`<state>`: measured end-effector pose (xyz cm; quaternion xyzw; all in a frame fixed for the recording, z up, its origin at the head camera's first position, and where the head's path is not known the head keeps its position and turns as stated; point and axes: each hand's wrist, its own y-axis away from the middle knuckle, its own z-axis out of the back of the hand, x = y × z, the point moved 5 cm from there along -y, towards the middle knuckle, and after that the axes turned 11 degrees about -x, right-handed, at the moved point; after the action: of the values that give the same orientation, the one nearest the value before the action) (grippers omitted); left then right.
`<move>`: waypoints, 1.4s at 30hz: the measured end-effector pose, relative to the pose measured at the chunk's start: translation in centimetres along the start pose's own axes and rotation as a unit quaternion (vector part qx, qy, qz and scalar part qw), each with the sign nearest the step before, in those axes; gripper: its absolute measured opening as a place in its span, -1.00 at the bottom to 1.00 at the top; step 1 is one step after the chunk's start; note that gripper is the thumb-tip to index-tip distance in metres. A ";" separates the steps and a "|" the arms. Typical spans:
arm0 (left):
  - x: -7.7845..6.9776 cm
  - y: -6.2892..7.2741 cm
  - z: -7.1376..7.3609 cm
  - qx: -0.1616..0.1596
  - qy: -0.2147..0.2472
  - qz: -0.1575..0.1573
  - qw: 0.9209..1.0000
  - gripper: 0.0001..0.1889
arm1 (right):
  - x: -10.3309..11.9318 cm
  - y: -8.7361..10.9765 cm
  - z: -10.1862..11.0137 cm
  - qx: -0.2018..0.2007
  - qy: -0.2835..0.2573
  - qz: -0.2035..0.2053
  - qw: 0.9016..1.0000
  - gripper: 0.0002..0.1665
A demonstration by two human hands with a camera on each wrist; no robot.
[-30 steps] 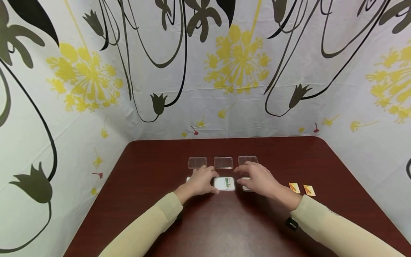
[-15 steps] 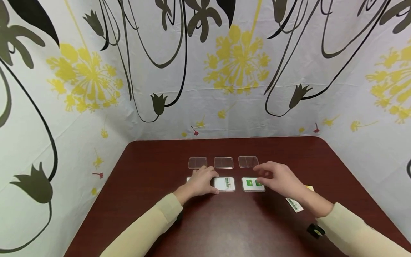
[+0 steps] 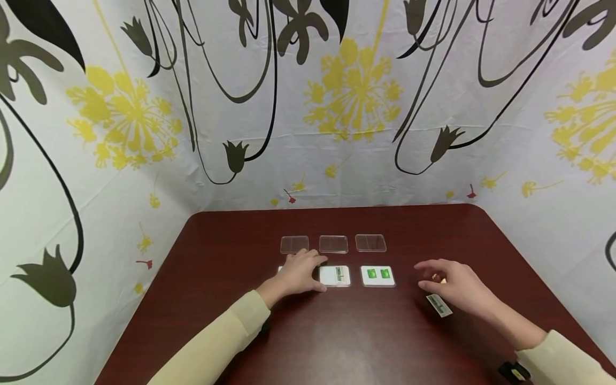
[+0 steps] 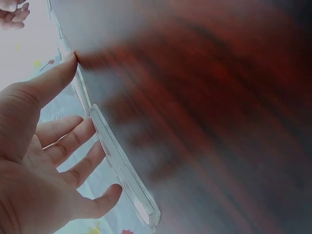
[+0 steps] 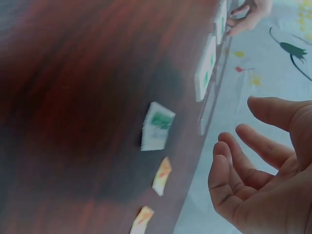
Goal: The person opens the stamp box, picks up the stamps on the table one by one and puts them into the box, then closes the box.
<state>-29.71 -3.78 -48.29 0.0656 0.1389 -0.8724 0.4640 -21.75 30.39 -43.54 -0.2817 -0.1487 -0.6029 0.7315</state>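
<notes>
One white packet point(image 3: 439, 306) near right grip point(image 3: 459, 286)

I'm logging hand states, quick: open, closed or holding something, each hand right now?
Left hand: open, spread close to a box.
Right hand: open, loosely curved, holding nothing.

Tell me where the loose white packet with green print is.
In the head view, the packet lies right of centre on the dark-red table, just below the right hand and right of the white case with two green squares.
</notes>
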 end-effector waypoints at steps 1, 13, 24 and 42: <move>0.0 0.0 0.0 0.000 -0.001 -0.001 1.000 -0.17 | -0.2 0.2 0.0 -0.001 0.002 -0.001 1.000 -0.57; 0.5 0.4 0.3 0.009 0.006 -0.006 1.000 -0.21 | -3.1 2.7 -0.9 0.023 0.039 -0.011 0.999 -0.44; 0.4 0.4 0.4 0.010 0.001 -0.002 1.000 -0.24 | -3.3 3.5 -1.6 0.000 0.056 0.002 0.998 -0.37; 0.3 0.4 0.2 -0.006 0.003 0.002 1.000 -0.36 | -3.6 3.9 -1.8 -0.002 0.069 -0.005 0.998 -0.44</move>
<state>-29.59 -4.32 -48.25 0.0654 0.1452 -0.8706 0.4655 -19.02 32.65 -47.87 -0.2398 -0.0981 -0.6251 0.7363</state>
